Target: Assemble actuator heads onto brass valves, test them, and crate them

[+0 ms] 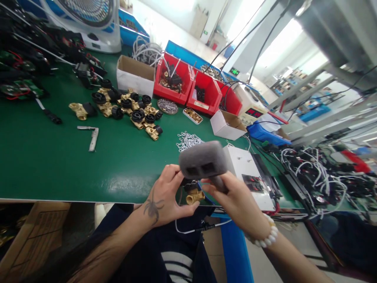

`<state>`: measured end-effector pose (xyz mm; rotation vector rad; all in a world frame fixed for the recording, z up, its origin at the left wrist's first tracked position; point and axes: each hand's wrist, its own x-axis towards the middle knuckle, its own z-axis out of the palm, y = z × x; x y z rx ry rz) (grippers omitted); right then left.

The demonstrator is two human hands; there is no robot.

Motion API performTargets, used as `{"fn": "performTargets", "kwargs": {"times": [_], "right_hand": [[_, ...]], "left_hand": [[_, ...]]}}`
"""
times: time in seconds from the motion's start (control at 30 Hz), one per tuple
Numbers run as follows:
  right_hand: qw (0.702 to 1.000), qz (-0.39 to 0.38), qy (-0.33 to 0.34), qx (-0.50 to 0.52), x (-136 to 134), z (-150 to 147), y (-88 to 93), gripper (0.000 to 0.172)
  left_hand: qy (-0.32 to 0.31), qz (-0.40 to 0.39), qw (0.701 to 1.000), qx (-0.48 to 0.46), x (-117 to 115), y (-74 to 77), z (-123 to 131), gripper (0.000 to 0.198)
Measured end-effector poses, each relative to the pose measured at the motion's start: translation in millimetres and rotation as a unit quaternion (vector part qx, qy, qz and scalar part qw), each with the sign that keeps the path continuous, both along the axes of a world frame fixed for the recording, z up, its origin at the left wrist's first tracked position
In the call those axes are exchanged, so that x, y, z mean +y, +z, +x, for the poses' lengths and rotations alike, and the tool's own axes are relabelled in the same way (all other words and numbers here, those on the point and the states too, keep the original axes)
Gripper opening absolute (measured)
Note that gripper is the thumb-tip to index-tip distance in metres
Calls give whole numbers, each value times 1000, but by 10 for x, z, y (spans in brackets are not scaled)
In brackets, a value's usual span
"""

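My left hand is closed around a brass valve fitting with a black top, held just over the near edge of the green table. My right hand grips the handle of a grey foam-covered hand tool, whose head sits directly above the fitting. A thin cable hangs below the hands. Both hands are close together, in front of my lap.
Several brass fittings with black caps lie mid-table, with a metal bracket and a pile of wire clips. Red bins, cardboard boxes, a white device and tangled cables crowd the right. A fan stands at the back.
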<state>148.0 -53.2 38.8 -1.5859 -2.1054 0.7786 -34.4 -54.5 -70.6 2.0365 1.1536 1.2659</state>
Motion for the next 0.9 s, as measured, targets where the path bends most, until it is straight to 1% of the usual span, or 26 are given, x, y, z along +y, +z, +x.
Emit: {"fn": "performTargets", "kwargs": {"times": [0.03, 0.07, 0.13, 0.17, 0.23, 0.33, 0.47, 0.53, 0.63, 0.7, 0.77, 0.8, 0.83, 0.9], "right_hand": [[999, 16, 29, -7, 25, -48, -48, 5], [998, 33, 55, -14, 40, -94, -91, 6], [993, 60, 95, -33, 46, -163, -153, 17], [990, 72, 110, -48, 40, -183, -169, 21], [983, 93, 132, -88, 23, -194, -179, 27], [971, 111, 156, -139, 13, -166, -169, 27], [959, 131, 195, -158, 52, -116, -177, 24], [953, 143, 220, -151, 80, -92, -192, 22], [944, 168, 250, -138, 113, -63, -216, 19], [934, 196, 267, -136, 123, -49, -227, 19], [924, 222, 284, -125, 121, -30, -225, 23], [926, 222, 284, -111, 114, -15, -216, 24], [938, 205, 265, -87, 102, 4, -198, 24], [975, 138, 174, -29, 57, 56, -133, 18]], "left_hand": [[2, 6, 1000, 3, -3, -7, 9, 56], [4, 13, 1000, 6, -5, -10, 20, 51], [6, 28, 999, 15, -7, -4, 44, 44], [10, 37, 999, 21, -7, 1, 59, 46], [29, 54, 998, 33, -5, 9, 90, 58], [47, 70, 995, 46, -10, 4, 123, 76], [40, 68, 995, 58, -29, 27, 109, 86], [25, 45, 997, 55, -27, 64, 85, 88], [2, 13, 999, 47, -1, 98, 57, 84], [-2, 6, 999, 37, 25, 75, 54, 82], [-2, -1, 1000, 19, 44, 21, 62, 80], [2, -6, 1000, 8, 47, -6, 67, 77], [9, -12, 1000, -5, 43, -28, 72, 73], [24, -29, 999, -32, 15, -40, 74, 66]]}}
